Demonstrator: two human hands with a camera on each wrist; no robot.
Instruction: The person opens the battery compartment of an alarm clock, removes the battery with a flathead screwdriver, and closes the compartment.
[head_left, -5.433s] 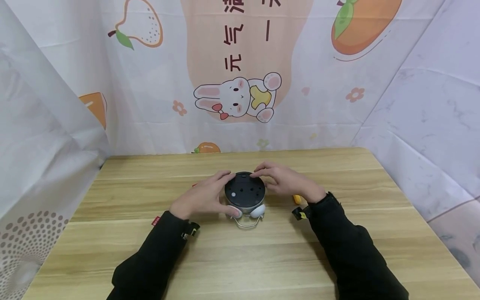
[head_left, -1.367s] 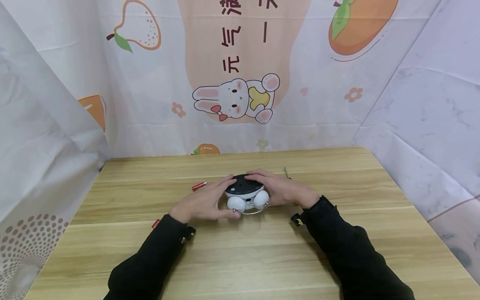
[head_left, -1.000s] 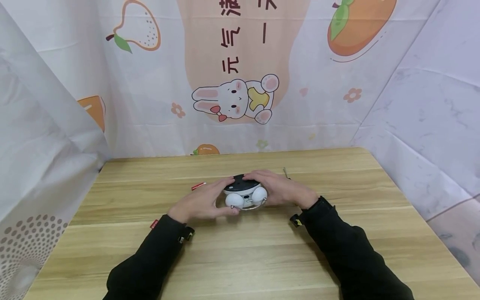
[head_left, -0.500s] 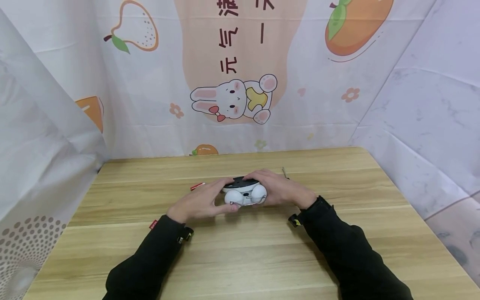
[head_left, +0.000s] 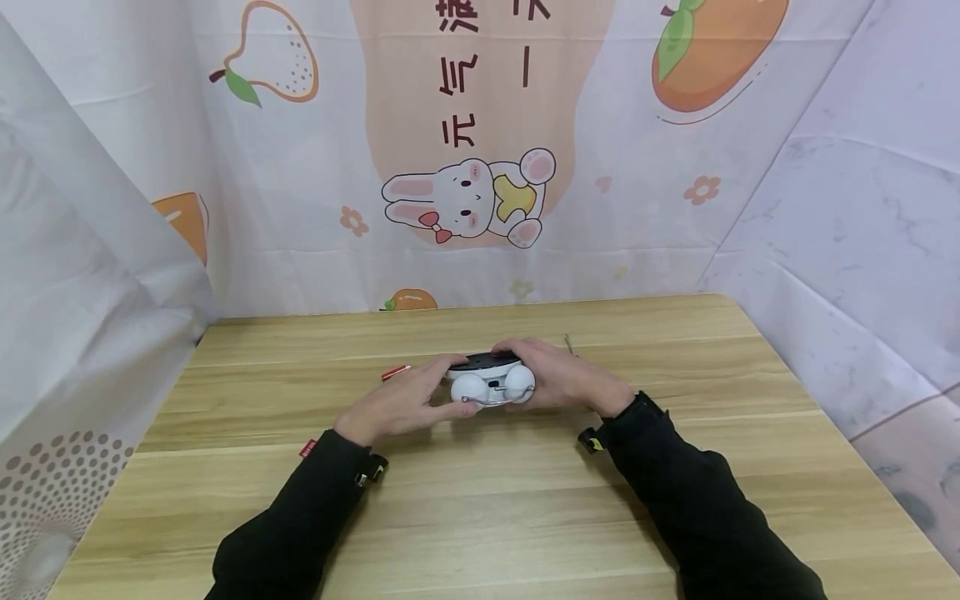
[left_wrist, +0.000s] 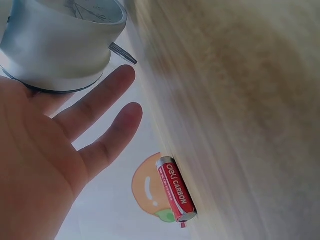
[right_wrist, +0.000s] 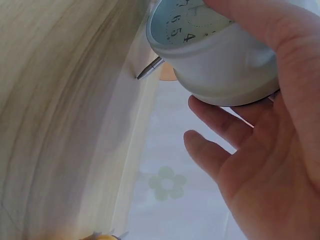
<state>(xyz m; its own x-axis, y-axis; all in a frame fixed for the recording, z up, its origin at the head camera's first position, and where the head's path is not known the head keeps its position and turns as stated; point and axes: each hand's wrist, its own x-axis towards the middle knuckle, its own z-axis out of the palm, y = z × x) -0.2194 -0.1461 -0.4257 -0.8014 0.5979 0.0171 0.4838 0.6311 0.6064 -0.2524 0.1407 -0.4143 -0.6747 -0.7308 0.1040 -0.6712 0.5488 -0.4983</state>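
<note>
A white twin-bell alarm clock (head_left: 491,386) is held between both hands, tilted so its bells and wire handle face me and its black back (head_left: 483,362) slants away at the top. My left hand (head_left: 401,402) grips its left side, thumb by the left bell, fingers reaching over the back. On the other side my right hand (head_left: 562,379) grips it, fingertips on the back's rim. Both wrist views show part of the dial (right_wrist: 195,22) and a metal foot (left_wrist: 123,53) close to the tabletop; whether it touches, I cannot tell. In the right wrist view the thumb overlaps the dial's edge.
A red battery (left_wrist: 176,189) lies on the wooden table (head_left: 480,517), just beyond my left hand. Past my right hand a thin metal rod (head_left: 570,343) is partly hidden. Something yellow (right_wrist: 102,237) peeks in at the right wrist view's bottom. A printed curtain (head_left: 300,183) hangs behind.
The clock earlier lay with its black back facing up; it has been tilted, its bell end rising. During the last second it tips slightly further, with both hands staying on it.
</note>
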